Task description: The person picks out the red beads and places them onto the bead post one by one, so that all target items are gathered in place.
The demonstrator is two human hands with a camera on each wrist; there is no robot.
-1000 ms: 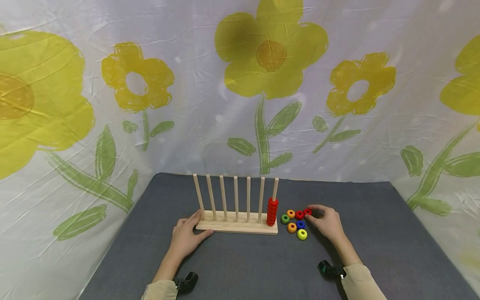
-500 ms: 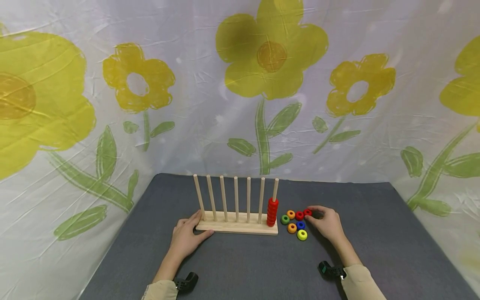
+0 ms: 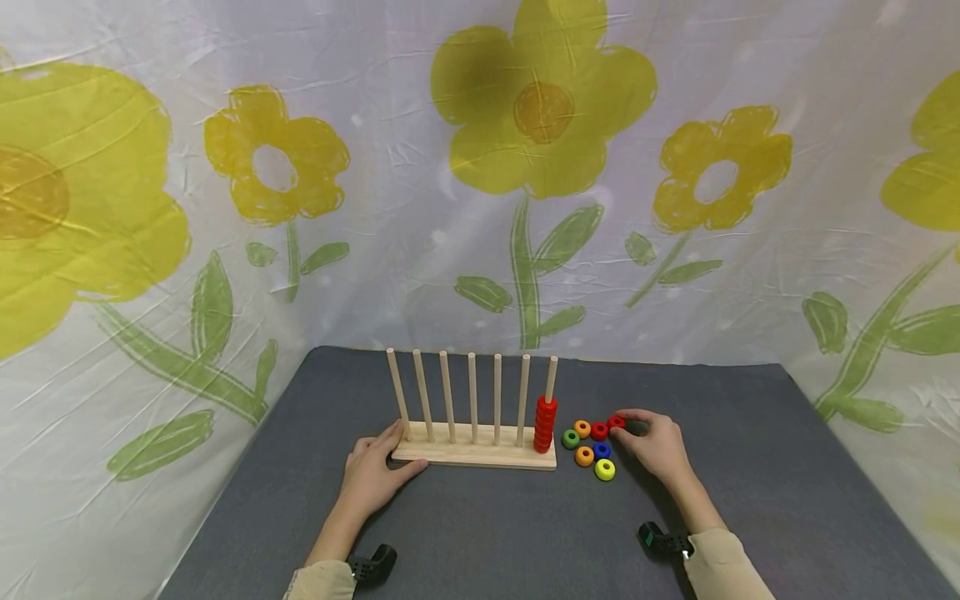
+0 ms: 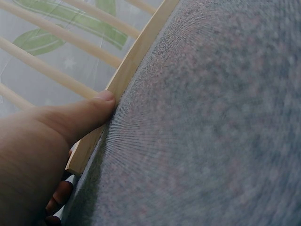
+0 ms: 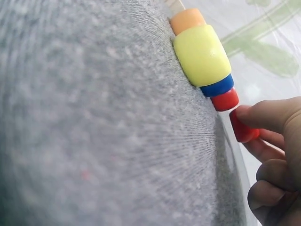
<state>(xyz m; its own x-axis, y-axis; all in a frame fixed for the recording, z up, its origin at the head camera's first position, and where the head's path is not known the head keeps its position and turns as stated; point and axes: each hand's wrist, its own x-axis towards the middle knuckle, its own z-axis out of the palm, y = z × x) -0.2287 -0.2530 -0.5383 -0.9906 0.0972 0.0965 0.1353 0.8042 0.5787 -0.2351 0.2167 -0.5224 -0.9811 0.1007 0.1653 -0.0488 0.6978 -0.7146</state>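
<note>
A wooden peg rack (image 3: 480,454) with a row of upright pegs stands on the table. My left hand (image 3: 370,477) grips its left end, the thumb along the front edge and the fingers round the side. Several red beads (image 3: 545,429) are stacked on the rightmost peg; the other pegs are bare. To the right of the rack, my right hand (image 3: 660,446) pinches a red bead (image 5: 241,128) between thumb and fingers. That bead tilts in the right wrist view, beside another red bead (image 5: 225,100).
Loose beads lie between the rack and my right hand: a green bead (image 3: 571,445), two orange ones, a blue bead (image 3: 596,455) and a yellow bead (image 5: 202,56). A flower-printed cloth (image 3: 405,250) hangs behind the dark grey table (image 3: 480,542).
The red bead in my right fingers has shifted up very slightly. My left hand, the rack and the loose beads stay where they were.
</note>
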